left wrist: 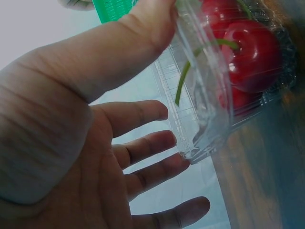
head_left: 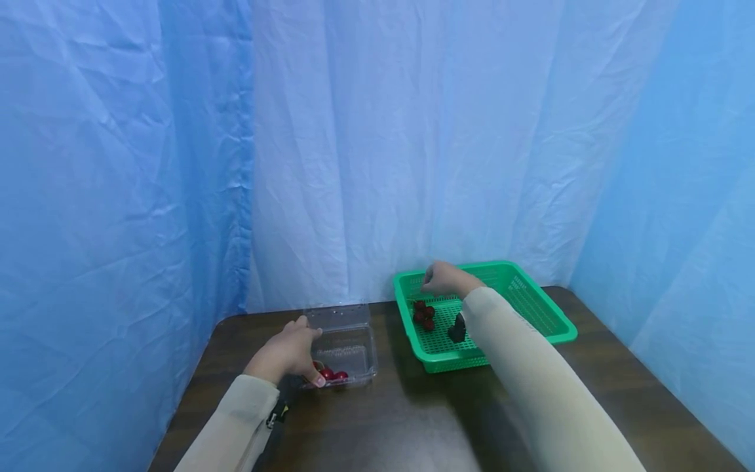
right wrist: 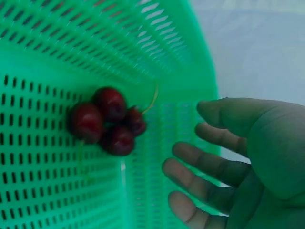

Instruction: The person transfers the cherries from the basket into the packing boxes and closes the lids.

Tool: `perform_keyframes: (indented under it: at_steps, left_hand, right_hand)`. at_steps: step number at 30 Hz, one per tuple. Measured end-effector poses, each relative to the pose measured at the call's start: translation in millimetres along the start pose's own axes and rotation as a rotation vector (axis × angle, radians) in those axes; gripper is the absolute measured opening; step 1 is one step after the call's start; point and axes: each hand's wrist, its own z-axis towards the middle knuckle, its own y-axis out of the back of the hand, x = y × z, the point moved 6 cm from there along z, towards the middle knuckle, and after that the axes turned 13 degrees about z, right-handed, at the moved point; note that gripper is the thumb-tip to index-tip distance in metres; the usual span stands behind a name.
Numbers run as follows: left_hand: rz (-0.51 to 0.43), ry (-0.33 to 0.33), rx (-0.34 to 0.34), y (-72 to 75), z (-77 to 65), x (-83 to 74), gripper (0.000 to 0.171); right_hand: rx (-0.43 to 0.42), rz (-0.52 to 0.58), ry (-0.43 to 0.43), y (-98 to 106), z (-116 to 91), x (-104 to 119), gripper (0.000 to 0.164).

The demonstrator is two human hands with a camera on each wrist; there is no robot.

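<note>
Working remotely, I've got the left hand point(head_left: 289, 351) spread at the clear box point(head_left: 348, 337), probably steadying it, and the right hand point(head_left: 446, 278), fingers apart, over the basket point(head_left: 531, 301) corralling four cherries point(right wrist: 114, 136).

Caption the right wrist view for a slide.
Right hand, fingers relaxed and empty, hovers near four clustered dark red cherries in a green perforated plastic basket.

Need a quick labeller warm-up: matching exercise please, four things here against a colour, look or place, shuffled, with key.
1. basket
2. box
3. left hand
4. right hand

A. at the basket
B. see-through
C. at the box
D. green

Pairs: 1-D, 2-B, 3-C, 4-A
</note>
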Motion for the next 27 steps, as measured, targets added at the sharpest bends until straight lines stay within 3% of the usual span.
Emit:
perform_keyframes:
  at_steps: [6,10,15,27]
  left_hand:
    - [-0.003,0.007,0.001,1.0,-0.2,-0.1,0.114]
    - [0.007,0.008,0.001,0.8,0.9,0.3,0.115]
    - [0.008,0.006,0.001,-0.9,1.6,1.0,0.115]
    - [0.013,0.004,0.001,0.9,0.9,0.1,0.114]
  right_hand:
    - [0.018,0.072,-0.116,-5.7,4.0,-32.7,0.029]
    - [0.027,0.104,-0.145,-12.7,2.6,-43.6,0.031]
    - [0.024,0.069,-0.158,-20.2,1.0,-49.5,0.025]
    - [0.059,0.064,-0.164,-30.7,9.0,-52.5,0.034]
